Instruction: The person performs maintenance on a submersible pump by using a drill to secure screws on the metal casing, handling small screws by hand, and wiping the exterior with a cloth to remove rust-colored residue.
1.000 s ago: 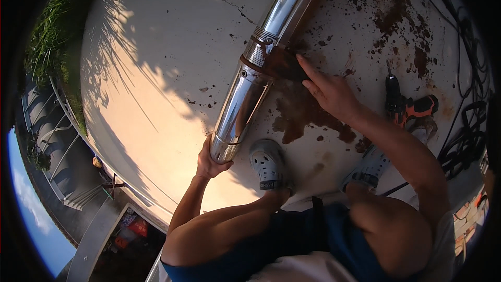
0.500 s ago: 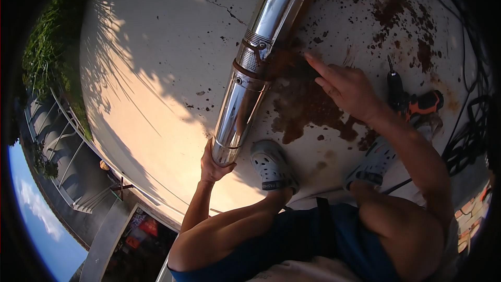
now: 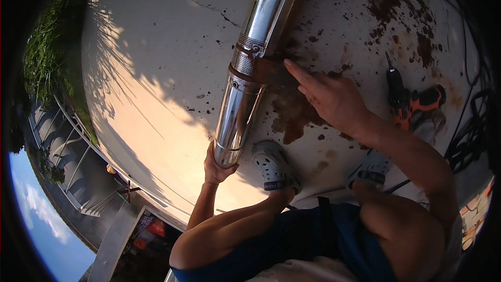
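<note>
A long, shiny metal submersible pump (image 3: 240, 107) runs slanting from the top edge toward me. My left hand (image 3: 216, 165) is wrapped round its near end. Partway up, a band of perforated screen (image 3: 243, 62) sits between rust-brown rings. My right hand (image 3: 334, 96) is closed on a flat, rust-brown tool (image 3: 274, 71), its index finger stretched along it. The tool's far edge meets the screen's right side; blur and dirt hide its exact kind, and its handle is inside my hand.
Rust-brown wet stains (image 3: 297, 117) and crumbs spread over the concrete right of the pump. A black and orange cordless drill (image 3: 399, 99) lies beyond my right forearm. Black cable (image 3: 469, 130) is heaped at the far right. My feet in grey clogs (image 3: 271, 164) stand close by.
My right hand has moved left, bringing the tool against the perforated screen. My left hand keeps its hold on the near end. The whole view has shifted slightly.
</note>
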`<act>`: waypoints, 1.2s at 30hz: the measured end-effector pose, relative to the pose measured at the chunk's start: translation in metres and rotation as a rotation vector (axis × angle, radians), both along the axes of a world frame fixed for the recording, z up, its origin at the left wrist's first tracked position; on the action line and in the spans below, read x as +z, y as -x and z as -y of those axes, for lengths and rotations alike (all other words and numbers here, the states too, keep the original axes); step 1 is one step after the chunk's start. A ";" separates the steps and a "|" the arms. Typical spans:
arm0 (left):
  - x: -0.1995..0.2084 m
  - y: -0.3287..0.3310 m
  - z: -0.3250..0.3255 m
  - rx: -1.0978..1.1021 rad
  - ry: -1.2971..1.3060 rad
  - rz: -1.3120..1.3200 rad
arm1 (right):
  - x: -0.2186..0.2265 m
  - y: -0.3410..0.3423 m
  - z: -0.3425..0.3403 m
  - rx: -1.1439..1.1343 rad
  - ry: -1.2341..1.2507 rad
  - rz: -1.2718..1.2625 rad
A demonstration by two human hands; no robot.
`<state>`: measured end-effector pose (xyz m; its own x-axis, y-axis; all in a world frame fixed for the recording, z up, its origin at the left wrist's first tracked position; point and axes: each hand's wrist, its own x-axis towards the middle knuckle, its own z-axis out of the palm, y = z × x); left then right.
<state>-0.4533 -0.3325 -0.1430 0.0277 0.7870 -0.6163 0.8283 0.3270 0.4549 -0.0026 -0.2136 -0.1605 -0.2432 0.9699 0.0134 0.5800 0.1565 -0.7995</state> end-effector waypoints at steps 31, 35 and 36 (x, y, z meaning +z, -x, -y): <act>-0.003 0.006 0.003 0.003 -0.040 0.029 | -0.026 0.010 0.008 -0.085 -0.024 -0.190; -0.005 0.000 0.002 -0.003 -0.036 0.027 | -0.029 0.002 0.009 -0.035 0.087 -0.151; -0.004 -0.001 0.002 0.002 -0.037 0.024 | -0.030 0.001 0.010 -0.036 0.087 -0.152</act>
<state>-0.4521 -0.3347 -0.1473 0.0403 0.8092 -0.5862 0.8165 0.3115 0.4861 -0.0035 -0.2235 -0.1907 -0.2094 0.9771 -0.0371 0.4558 0.0640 -0.8878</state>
